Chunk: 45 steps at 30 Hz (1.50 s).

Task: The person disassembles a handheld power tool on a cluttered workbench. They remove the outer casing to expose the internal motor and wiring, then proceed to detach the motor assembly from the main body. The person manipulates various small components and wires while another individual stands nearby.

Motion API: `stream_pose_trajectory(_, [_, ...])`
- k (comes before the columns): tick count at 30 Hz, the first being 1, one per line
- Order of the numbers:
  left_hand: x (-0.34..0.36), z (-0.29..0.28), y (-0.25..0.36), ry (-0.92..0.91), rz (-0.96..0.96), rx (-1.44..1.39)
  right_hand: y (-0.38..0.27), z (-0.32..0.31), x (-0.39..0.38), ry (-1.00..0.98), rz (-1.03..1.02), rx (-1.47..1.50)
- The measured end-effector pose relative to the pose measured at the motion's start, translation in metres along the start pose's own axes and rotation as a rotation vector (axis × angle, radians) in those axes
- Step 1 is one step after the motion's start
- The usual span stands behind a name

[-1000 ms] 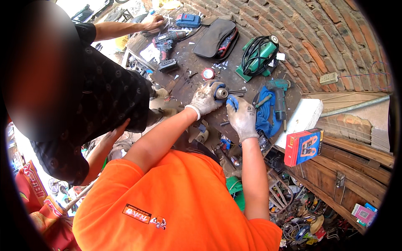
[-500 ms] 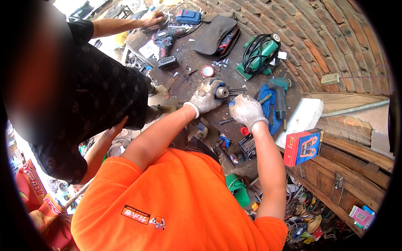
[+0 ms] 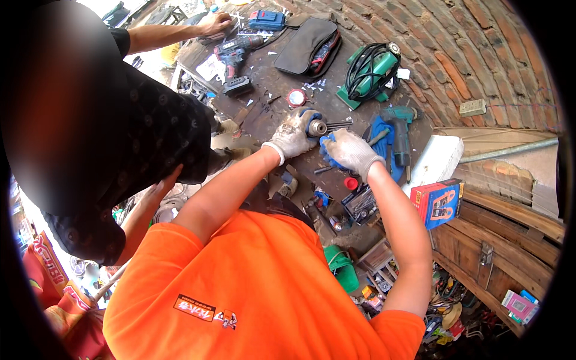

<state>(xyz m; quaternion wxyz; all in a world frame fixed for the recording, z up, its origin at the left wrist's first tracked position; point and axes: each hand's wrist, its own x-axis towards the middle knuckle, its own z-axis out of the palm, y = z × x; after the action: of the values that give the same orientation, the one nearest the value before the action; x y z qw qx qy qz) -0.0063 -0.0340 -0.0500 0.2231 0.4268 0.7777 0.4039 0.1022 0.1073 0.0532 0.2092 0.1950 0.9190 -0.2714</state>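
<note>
My left hand (image 3: 293,133), in a white work glove with blue patches, is closed around a round metal part with a hole in its end (image 3: 318,128). It holds the part just above the dark workbench (image 3: 264,111). Thin metal rods (image 3: 339,125) show behind the part, on its right side. My right hand (image 3: 353,152), gloved the same way, is just to the right of the part. Its fingers are curled inward with the blue fingertips toward the left hand; what they hold, if anything, is hidden.
Around my hands are a red-rimmed round tin (image 3: 296,98), a red cap (image 3: 351,183), a teal power drill (image 3: 401,135) on blue cloth, and a green corded tool (image 3: 372,75). A cordless drill (image 3: 234,57) and black pouch (image 3: 308,49) lie farther off. A co-worker (image 3: 162,114) stands left.
My right hand has turned, its fingers now pointing left toward the metal part, and its elbow has swung outward to the right. My left hand keeps hold of the part with little movement.
</note>
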Motion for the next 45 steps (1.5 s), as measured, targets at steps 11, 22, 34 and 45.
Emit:
stream_pose_trajectory(11, [-0.002,0.000,0.002,0.015,0.007,0.035,-0.008,-0.021,0.022,-0.394,-0.086,-0.448])
stream_pose_trajectory(22, [0.003,0.003,-0.003,0.016,0.009,-0.021,-0.005,0.017,-0.001,0.349,-0.259,-0.856])
stream_pose_trajectory(34, [0.001,-0.001,0.005,0.022,0.018,0.016,-0.009,0.090,-0.005,0.729,0.050,0.782])
stream_pose_trajectory(45, [0.000,0.004,0.004,0.066,-0.001,0.005,0.015,0.095,-0.010,0.550,0.234,1.659])
